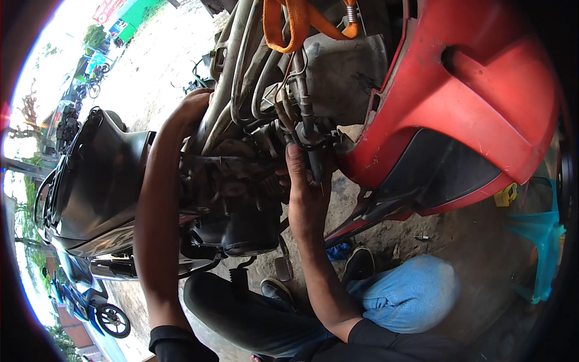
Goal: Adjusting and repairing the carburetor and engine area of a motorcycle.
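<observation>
A partly stripped motorcycle stands in front of me, its grey frame tubes [228, 78] and dark engine [232, 190] exposed. My left hand [196, 107] reaches around the far side of a frame tube, and its fingers are hidden there. Lower and to the right, my right hand [306, 202] closes around a black hose [315, 164], with the thumb pointing up against the fittings. Thin cables [286, 111] run down to that spot. Just right of this hand is a red body panel [458, 108], partly detached-looking along its inner edge.
An orange strap [295, 27] hangs over the frame at the top. A turquoise plastic stool [540, 238] stands at the far right, near a small yellow object [505, 195]. A black body section [108, 175] lies left; a blue motorbike [96, 308] is parked beyond it.
</observation>
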The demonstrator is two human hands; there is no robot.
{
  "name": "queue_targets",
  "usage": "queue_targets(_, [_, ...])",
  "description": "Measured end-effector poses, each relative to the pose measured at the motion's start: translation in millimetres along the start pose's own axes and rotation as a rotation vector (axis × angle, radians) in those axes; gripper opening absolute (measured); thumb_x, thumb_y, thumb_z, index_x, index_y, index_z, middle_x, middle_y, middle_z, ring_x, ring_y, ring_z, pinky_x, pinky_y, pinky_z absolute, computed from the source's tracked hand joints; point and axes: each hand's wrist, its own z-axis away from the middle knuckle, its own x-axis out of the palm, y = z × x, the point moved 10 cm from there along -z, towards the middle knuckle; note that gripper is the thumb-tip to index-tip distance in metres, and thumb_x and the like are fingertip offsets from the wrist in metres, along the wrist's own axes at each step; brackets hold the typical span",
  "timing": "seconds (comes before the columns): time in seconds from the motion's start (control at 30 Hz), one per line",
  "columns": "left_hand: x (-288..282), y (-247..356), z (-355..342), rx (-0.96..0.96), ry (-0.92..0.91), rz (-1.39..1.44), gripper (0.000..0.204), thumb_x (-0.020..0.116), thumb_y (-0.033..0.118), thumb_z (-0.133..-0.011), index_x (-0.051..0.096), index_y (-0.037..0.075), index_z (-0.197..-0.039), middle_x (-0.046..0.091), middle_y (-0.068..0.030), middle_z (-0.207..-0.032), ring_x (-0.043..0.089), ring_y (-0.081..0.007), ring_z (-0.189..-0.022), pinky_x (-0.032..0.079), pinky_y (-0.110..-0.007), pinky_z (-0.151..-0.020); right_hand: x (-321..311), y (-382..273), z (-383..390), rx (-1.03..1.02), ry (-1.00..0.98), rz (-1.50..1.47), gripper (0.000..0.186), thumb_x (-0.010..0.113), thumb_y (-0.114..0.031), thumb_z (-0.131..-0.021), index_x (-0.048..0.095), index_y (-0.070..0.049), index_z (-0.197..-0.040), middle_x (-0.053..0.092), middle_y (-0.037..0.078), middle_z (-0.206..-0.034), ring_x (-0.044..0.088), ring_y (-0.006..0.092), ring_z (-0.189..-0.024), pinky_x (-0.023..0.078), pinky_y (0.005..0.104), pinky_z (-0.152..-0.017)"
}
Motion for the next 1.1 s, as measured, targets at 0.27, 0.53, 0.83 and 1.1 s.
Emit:
queue_targets(0.27, [5.7,-26.1,-32.8,-0.049,-0.101,-0.025,0.03,0.056,0.013,-0.092,0.063,-0.006,-0.115,0.07,-0.0127,-0.101,0.067,-0.0158,-0.084,0.054,-0.029,-0.076,-6.1,9.5,-7.3,-0.011,0.02,0.03,0.055,0.067,-0.037,-0.091,0.051,-0.003,-0.132,0.055,0.013,-0.128,0.05,0.0236,-0.114,0.032,0.0399,-0.102])
queue_targets(0.53, [19.4,14.1,7.2,0.008,-0.081,0.037,0.03,0.056,0.014,-0.092,0.064,-0.005,-0.114,0.069,-0.013,-0.1,0.067,-0.0146,-0.082,0.054,-0.027,-0.074,-4.7,0.6,-8.6,-0.033,0.015,-0.064,0.045,0.067,-0.031,-0.092,0.057,-0.004,-0.126,0.059,0.011,-0.122,0.054,0.0213,-0.11,0.039,0.038,-0.097])
queue_targets(0.83, [-9.1,-8.6,-5.3,-0.015,0.071,0.122,0.03,0.056,0.016,-0.094,0.062,-0.003,-0.116,0.067,-0.0063,-0.088,0.059,-0.0099,-0.064,0.046,-0.023,-0.058,-4.4,4.3,-5.4,-0.005,0.011,0.047,0.047,0.068,-0.032,-0.091,0.055,-0.006,-0.128,0.058,0.009,-0.122,0.051,0.0206,-0.114,0.036,0.038,-0.099])
queue_targets(1.1, [-0.3,7.2,13.5,-0.045,-0.009,0.15,0.03,0.056,0.017,-0.095,0.06,-0.001,-0.119,0.068,-0.0077,-0.095,0.063,-0.0105,-0.073,0.05,-0.024,-0.064,0.0,-2.6,-0.5,0.059,0.019,-0.083,0.058,0.067,-0.038,-0.091,0.047,-0.003,-0.133,0.055,0.012,-0.124,0.051,0.025,-0.115,0.034,0.042,-0.102])
